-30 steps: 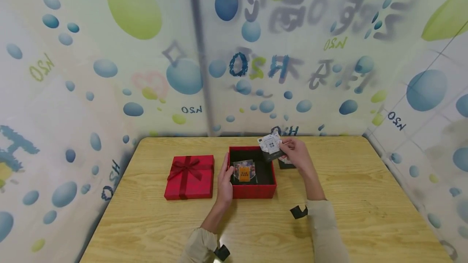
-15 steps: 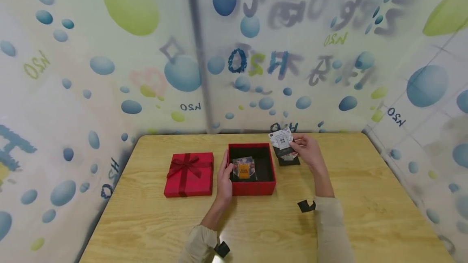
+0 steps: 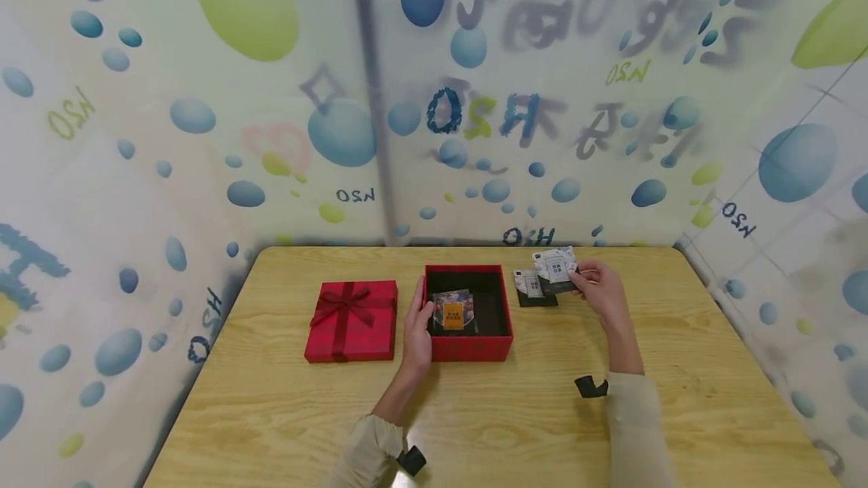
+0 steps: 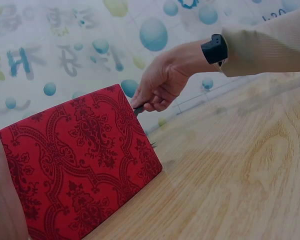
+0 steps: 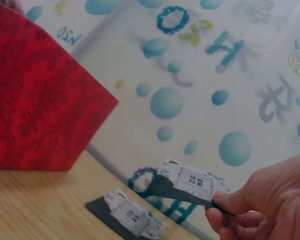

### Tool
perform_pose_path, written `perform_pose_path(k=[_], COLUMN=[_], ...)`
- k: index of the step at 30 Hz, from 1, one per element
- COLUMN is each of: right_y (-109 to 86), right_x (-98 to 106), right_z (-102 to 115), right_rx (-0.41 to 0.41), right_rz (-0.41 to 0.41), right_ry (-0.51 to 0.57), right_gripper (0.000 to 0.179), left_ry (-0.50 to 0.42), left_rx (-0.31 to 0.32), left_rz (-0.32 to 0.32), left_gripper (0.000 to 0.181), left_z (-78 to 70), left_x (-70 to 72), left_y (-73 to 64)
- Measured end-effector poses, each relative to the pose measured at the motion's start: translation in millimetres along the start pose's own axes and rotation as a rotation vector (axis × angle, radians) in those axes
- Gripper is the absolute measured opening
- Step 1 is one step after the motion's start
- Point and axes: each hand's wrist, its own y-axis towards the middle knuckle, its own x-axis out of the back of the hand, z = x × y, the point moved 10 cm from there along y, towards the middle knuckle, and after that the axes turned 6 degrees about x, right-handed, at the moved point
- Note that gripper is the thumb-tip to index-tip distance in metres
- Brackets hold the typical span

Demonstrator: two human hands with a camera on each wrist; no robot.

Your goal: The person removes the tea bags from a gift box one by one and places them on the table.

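One packet (image 3: 556, 269), head view, is pointing white-end to twelve at the red box's (image 3: 469, 350) two o'clock. Left wrist: left hand (image 4: 6, 195) lying flat against the box. Right wrist: right hand (image 5: 267, 200) pinching the packet, long axis slanting ten-to-four.

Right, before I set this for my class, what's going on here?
A person's right grip pinches a white-and-black packet, raised above the tabletop near a similar packet lying beside the open red box. The left grip holds the box's left side. An orange-labelled packet sits inside the box; the ribboned lid lies to the box's left.
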Motion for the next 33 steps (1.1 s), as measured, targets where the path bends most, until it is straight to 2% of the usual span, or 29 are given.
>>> perform_pose_path(k=[6,15,20,25,33], right_y=[-0.3,-2.1,-3.1,-4.8,-5.2], right_x=[15,16,22,25,28], right_z=[-13,-35,-45,-49,-51], right_rx=[-0.032,-0.088,-0.104,-0.068,-0.061], right_rz=[-0.048,-0.086,-0.124,-0.171,-0.236], right_ry=[-0.011,0.023,-0.067,-0.188,-0.277], right_gripper=[0.033,0.032,0.032,0.031,0.032], left_ry=[0.000,0.015,0.024,0.040,0.050], left_rx=[0.005,0.000,0.012,0.023,0.014], left_rz=[-0.007,-0.006,-0.013,-0.023,-0.018], left_gripper=[0.057,0.057,0.057,0.057,0.056], left_z=[1.0,1.5,3.1,5.0,4.2], left_x=[1.3,4.2,4.5,4.6,2.3], left_y=[0.1,-1.6,-1.6,-1.3,0.5])
